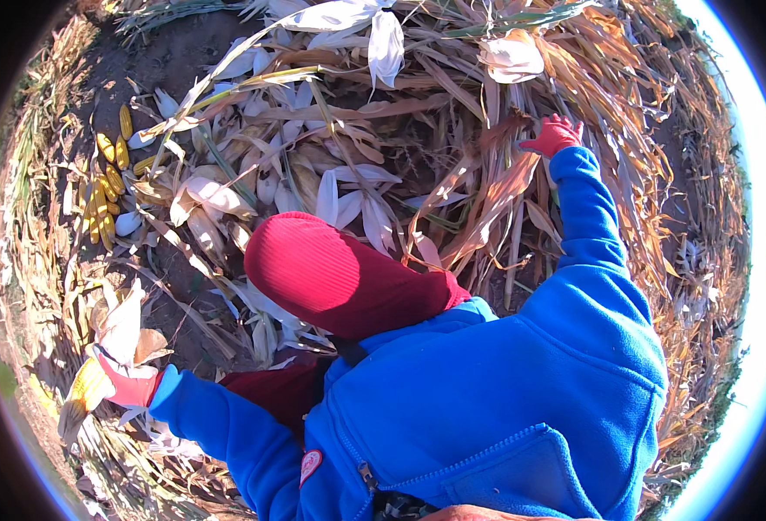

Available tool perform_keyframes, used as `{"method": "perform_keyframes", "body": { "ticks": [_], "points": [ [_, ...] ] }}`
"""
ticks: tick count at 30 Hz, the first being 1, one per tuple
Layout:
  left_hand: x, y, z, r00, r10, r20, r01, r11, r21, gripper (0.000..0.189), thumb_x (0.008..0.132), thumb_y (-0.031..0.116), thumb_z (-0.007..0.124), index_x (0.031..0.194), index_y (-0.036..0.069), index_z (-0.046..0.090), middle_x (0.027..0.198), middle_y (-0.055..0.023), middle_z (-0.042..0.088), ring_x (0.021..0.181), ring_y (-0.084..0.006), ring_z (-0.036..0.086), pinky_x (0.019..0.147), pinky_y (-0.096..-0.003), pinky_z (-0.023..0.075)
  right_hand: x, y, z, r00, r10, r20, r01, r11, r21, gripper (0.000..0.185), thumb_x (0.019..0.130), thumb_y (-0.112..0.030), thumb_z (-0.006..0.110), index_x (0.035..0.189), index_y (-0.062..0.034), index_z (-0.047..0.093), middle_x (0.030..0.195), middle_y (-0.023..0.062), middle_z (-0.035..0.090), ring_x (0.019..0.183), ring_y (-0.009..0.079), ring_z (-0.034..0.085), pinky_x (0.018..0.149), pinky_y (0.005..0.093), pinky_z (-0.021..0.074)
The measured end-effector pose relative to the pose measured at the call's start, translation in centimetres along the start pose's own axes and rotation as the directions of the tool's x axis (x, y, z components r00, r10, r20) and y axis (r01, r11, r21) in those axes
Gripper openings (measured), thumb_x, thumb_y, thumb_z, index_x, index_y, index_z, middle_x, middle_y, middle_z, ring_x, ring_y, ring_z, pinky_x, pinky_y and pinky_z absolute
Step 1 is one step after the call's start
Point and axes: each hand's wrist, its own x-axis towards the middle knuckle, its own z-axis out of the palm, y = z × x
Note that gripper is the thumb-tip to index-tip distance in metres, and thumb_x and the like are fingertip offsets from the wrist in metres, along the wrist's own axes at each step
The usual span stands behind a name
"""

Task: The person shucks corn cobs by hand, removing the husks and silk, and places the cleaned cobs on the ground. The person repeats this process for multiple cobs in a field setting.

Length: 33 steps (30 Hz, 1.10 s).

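My left hand [129, 384], in a red glove, is at the lower left and grips a partly husked ear of corn [90, 385]. Its yellow kernels show, and pale husk leaves [122, 325] stick out around the hand. At the upper right my right hand [555, 135], also gloved in red, has its fingers spread above dry corn stalks and leaves [507, 189]. Nothing is seen in its grip; whether the palm touches the stalks I cannot tell. Several bare yellow ears [101, 195] lie in a heap on the soil at the left.
My bent leg in red trousers [331, 273] is between the hands. Loose white husks [357, 202] and unhusked ears [207, 231] lie beyond the knee. Dry stalks [617, 130] are piled along the right. Dark bare soil [168, 58] shows at the upper left.
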Motion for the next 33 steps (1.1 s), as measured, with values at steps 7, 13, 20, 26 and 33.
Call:
{"method": "perform_keyframes", "body": {
  "ticks": [7,13,20,26,33],
  "points": [
    [1.0,8.8,1.7,0.671,-0.638,0.378,0.714,0.418,-0.562,0.048,0.073,-0.006,0.073,0.117,-0.005,0.054,0.105,-0.0123,0.065,0.090,-0.0178,0.063,0.076,-0.0288,0.0533,0.7,5.4,-0.5,0.997,-0.052,0.064,0.049,0.998,0.050,0.106,0.060,-0.059,0.076,0.142,-0.0047,0.036,0.146,0.0167,0.036,0.134,0.0325,0.035,0.108,0.0426,0.0320],
    [1.2,14.9,3.9,0.513,-0.397,0.761,0.857,0.184,-0.481,0.051,0.069,-0.006,0.073,0.116,0.001,0.053,0.102,-0.0073,0.066,0.074,-0.0087,0.063,0.057,-0.0199,0.0484,6.2,15.8,7.8,0.937,0.156,-0.314,0.026,0.862,0.506,0.041,0.082,-0.045,0.062,0.084,-0.0052,0.070,0.073,0.0115,0.068,0.067,0.0282,0.065,0.063,0.0398,0.0480],
    [0.3,14.4,3.0,0.549,-0.217,0.807,0.832,0.234,-0.503,0.056,0.067,0.004,0.078,0.118,0.001,0.054,0.105,-0.0064,0.065,0.093,-0.0143,0.063,0.084,-0.0292,0.0507,-5.4,-11.2,-7.6,0.751,-0.006,-0.661,0.658,-0.084,0.748,0.022,0.094,-0.014,0.056,0.109,-0.0012,0.066,0.096,0.0047,0.069,0.088,0.0113,0.064,0.079,0.0242,0.0497],
    [1.0,14.7,1.9,0.445,0.094,0.891,0.895,-0.088,-0.437,0.067,0.066,0.004,0.081,0.125,0.002,0.051,0.111,-0.0068,0.063,0.099,-0.0166,0.061,0.089,-0.0318,0.0485,-21.1,-32.1,-17.7,0.146,-0.793,-0.591,0.013,-0.596,0.803,0.047,0.091,-0.008,0.060,0.134,0.0019,0.043,0.126,0.0116,0.054,0.115,0.0184,0.053,0.101,0.0321,0.0415],
    [1.0,14.9,1.1,0.396,0.234,0.888,0.915,-0.024,-0.402,0.075,0.063,0.005,0.082,0.129,0.003,0.048,0.116,-0.0057,0.061,0.106,-0.0169,0.058,0.094,-0.0336,0.0455,-28.1,-44.5,-16.4,-0.058,-0.810,-0.583,-0.129,-0.573,0.809,0.028,0.088,-0.025,0.065,0.106,-0.0042,0.065,0.093,0.0021,0.064,0.089,0.0093,0.058,0.079,0.0271,0.0466]
  ]
}}
